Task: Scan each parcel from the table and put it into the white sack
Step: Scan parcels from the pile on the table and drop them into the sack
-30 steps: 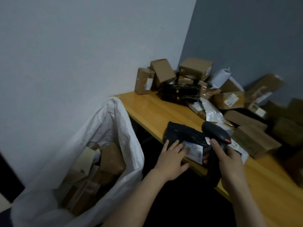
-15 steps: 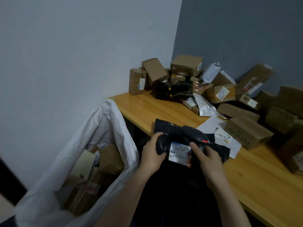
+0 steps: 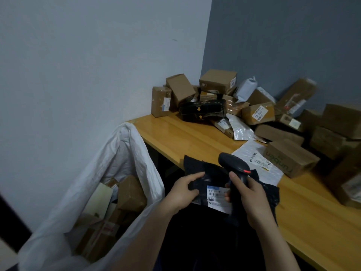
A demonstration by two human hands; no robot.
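A black plastic mailer parcel [image 3: 212, 174] with a white label [image 3: 218, 198] hangs just past the front edge of the wooden table [image 3: 187, 137]. My left hand [image 3: 182, 191] grips its left side, thumb on top. My right hand [image 3: 248, 196] holds a black handheld scanner [image 3: 233, 165] by the handle, its head over the parcel's label. The white sack [image 3: 125, 153] stands open at the left, below the table edge, with several cardboard parcels inside.
A heap of brown boxes [image 3: 217, 81], a black box [image 3: 203, 112] and white mailers fills the table's back corner and right side. A white mailer [image 3: 254, 159] and a box printed "runben" [image 3: 291, 157] lie just behind my hands. Walls close the left and back.
The black parcel has been pulled off the table toward me and lifted. My left hand went from resting flat on it to gripping it. The scanner stayed over the label.
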